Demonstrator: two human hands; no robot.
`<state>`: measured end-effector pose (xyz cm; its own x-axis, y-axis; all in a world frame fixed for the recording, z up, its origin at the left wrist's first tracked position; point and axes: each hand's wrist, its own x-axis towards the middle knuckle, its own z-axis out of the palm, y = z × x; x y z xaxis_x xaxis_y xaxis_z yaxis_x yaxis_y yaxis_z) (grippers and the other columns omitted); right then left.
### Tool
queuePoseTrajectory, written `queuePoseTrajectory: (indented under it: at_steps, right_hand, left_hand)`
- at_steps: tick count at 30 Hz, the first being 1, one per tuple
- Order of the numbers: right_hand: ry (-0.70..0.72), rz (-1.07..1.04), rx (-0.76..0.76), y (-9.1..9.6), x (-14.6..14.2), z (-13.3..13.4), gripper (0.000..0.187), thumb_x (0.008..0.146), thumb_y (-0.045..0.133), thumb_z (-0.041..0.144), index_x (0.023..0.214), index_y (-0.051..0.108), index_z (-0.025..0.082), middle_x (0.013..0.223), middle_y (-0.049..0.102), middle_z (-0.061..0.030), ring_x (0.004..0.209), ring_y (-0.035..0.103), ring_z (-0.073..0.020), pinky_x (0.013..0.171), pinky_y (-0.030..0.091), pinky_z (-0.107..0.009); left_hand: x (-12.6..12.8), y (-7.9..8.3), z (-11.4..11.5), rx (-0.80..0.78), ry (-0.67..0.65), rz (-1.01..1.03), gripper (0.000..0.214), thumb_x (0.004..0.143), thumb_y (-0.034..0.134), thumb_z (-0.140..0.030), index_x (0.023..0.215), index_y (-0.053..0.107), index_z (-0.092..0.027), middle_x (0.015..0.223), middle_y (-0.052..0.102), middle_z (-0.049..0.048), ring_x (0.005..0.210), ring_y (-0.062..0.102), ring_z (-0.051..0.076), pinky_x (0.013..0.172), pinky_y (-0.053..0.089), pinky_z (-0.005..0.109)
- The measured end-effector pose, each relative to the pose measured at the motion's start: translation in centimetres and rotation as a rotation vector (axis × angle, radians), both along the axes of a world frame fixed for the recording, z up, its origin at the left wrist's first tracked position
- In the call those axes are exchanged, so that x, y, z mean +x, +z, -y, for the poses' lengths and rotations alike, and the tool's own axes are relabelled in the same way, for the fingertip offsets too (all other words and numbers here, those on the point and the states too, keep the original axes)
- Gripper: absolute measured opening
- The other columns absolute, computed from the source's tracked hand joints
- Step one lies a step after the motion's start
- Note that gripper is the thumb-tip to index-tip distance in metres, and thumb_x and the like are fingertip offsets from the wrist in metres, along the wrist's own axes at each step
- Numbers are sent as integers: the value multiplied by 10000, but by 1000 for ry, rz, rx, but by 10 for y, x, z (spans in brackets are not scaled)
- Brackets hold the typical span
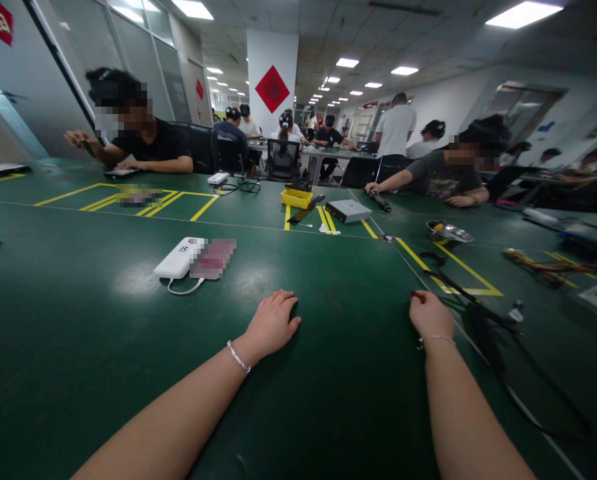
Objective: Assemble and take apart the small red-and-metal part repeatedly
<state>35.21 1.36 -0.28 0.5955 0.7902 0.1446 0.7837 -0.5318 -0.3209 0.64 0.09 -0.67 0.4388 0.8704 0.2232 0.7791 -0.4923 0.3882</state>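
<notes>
My left hand (pixel 273 322) lies on the green tabletop (pixel 328 400), palm down, fingers stretched and holding nothing. Beyond it to the left sits a white power bank (pixel 181 258) marked 15, with a short white cable (pixel 185 291). A pixelated flat reddish thing (pixel 215 259) lies against the power bank. My right hand (pixel 431 315) rests farther right with its fingers curled in. A small dark red bit (pixel 417 294) shows at its fingertips, too small to name. Just right of that hand runs a black cable with a thick dark sleeve (pixel 485 337).
Across the table are a yellow tray (pixel 297 198), a grey box (pixel 348 211) and a metal bowl (pixel 448 231). Coloured wires (pixel 553 263) lie to the right. One person (pixel 138 137) sits at the far left, another (pixel 443 170) at the far right, holding a dark tool (pixel 379 200).
</notes>
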Motion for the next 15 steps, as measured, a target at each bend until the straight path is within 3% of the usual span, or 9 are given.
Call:
queuePoseTrajectory:
  at_steps: [6, 15]
  right_hand:
    - [96, 108, 89, 8, -25, -2, 335, 761, 349, 297, 1002, 550, 179, 909, 610, -104, 827, 543, -235, 685, 406, -343]
    - [940, 35, 218, 24, -150, 19, 204, 762, 397, 225, 889, 552, 181, 882, 591, -51, 851, 508, -169, 779, 388, -294]
  left_hand:
    - [0, 2, 1, -11, 17, 13, 379, 755, 469, -333, 1103, 490, -184, 1212, 456, 82, 1144, 369, 238, 953, 284, 397]
    - [7, 15, 7, -158, -51, 319, 361, 799, 422, -295, 1148, 409, -204, 1043, 577, 49, 958, 530, 167, 839, 404, 309]
